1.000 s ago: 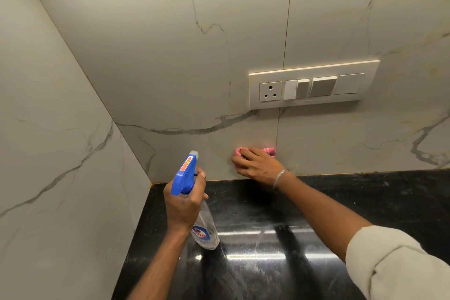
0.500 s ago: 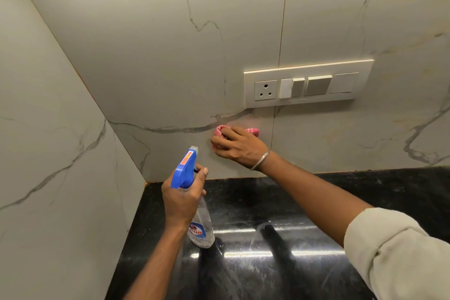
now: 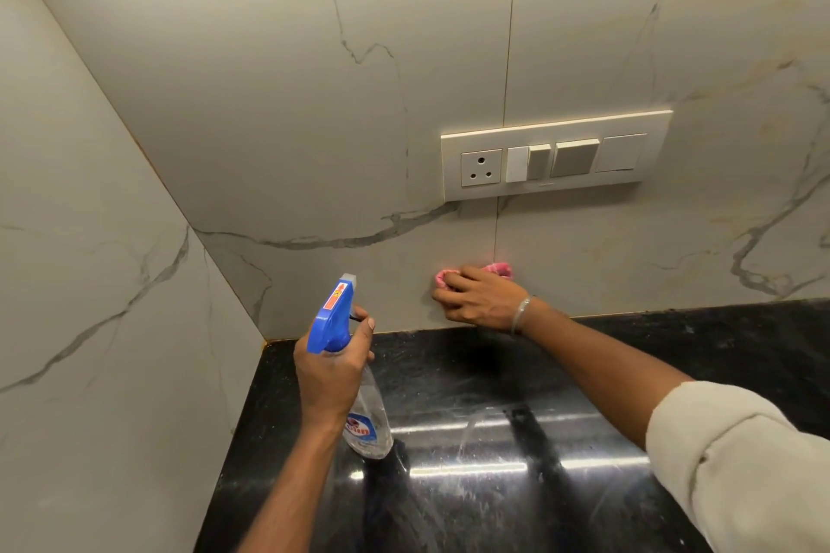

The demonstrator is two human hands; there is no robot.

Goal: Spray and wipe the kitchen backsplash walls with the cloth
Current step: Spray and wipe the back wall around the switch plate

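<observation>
- Right hand: fingers bent over a bunched pink cloth and pressing it flat to the back backsplash wall. The hand is holding the cloth, not spread wide.
- Cloth sits low on the back wall, just above the wall/worktop joint. It is below the left end of the switch plate and on the vertical tile seam. Only pink bits show, above the fingers and at the right of the knuckles; the rest is hidden under the hand.
- Thin metal bracelet on the right wrist; light rolled sleeve at lower right.
- Left hand: wrapped round the neck of a spray bottle, with one finger out front by the trigger. The grip is closed on the bottle.
- Bottle has a blue trigger head and a clear body with a red-and-blue label. It is held off the worktop and tilted, nozzle up and aimed at the back wall near the corner. It is left of the cloth hand and apart from it.
- Black glossy worktop below, with light streaks reflected and pale smears on it.
- Left side wall meets the back wall in a corner. Both are pale marble-look tile with grey veins.
- Switch plate carries a three-pin socket at the left and switches to its right.
</observation>
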